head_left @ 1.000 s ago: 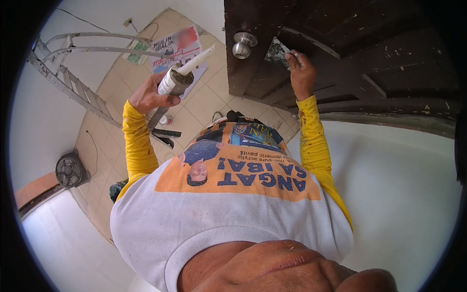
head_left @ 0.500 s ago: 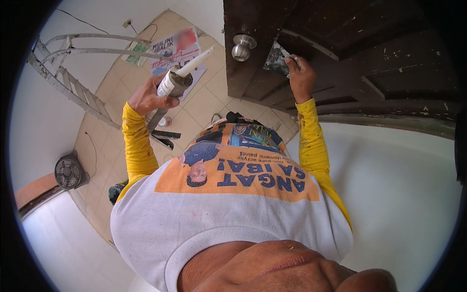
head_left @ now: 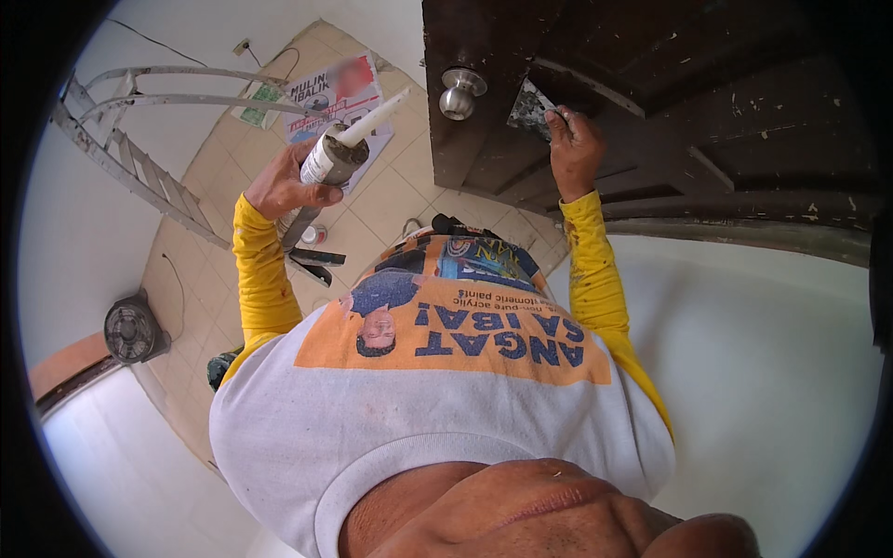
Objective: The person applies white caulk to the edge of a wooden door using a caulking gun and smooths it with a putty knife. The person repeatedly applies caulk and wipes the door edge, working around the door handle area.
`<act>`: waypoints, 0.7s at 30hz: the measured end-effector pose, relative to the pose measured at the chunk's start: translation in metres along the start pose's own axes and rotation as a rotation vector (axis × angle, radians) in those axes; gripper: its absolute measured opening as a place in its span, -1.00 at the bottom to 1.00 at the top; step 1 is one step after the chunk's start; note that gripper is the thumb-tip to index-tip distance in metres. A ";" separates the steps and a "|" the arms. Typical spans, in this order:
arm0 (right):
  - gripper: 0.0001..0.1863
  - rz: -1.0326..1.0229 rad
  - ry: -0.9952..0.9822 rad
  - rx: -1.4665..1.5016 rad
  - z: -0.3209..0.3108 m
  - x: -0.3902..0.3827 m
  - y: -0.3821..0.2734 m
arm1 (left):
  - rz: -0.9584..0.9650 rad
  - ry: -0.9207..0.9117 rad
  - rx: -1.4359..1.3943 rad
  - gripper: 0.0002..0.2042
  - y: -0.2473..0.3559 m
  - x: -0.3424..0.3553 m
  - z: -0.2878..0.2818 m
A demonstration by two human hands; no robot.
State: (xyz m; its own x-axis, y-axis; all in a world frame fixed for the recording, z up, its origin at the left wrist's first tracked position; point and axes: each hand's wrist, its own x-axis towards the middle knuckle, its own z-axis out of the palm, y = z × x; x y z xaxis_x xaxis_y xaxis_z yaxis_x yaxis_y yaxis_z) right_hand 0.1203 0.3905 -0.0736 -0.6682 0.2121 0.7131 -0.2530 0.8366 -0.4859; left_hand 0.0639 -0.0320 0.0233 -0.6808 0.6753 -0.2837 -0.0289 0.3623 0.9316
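My left hand is wrapped round a caulking gun loaded with a sealant tube, its long white nozzle pointing up and to the right. The gun's dark handle and trigger hang below that hand. In my right hand is a putty knife, pinched between thumb and fingers. Its broad blade is smeared with dark and grey residue and lies at the face of the dark brown panelled door; whether it touches the door I cannot tell. A round metal doorknob sits left of the blade.
A paint-spattered ladder leans at the left. Printed posters lie on the tiled floor beyond my left hand. A black fan stands by the left wall, with a cord nearby. White wall runs along the right.
The view has shifted slightly, with the door and knob sitting a little further left. Both hands keep their tools and nearly the same places.
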 end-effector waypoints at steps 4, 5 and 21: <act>-0.76 -0.002 -0.009 0.010 0.000 0.004 -0.003 | 0.027 -0.007 -0.015 -0.41 -0.007 0.002 -0.001; -0.76 0.042 -0.019 0.021 0.001 0.006 -0.005 | 0.029 -0.007 -0.011 -0.41 -0.006 0.003 0.000; -0.70 0.008 0.041 -0.042 0.007 -0.005 -0.006 | 0.052 -0.013 -0.020 -0.41 -0.014 0.003 -0.001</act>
State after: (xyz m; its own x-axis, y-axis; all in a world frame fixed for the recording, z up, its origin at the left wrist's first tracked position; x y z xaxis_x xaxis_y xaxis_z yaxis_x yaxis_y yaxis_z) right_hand 0.1205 0.3813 -0.0779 -0.6403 0.2385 0.7301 -0.2180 0.8550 -0.4705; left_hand 0.0616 -0.0361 0.0094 -0.6723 0.7012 -0.2374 -0.0085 0.3133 0.9496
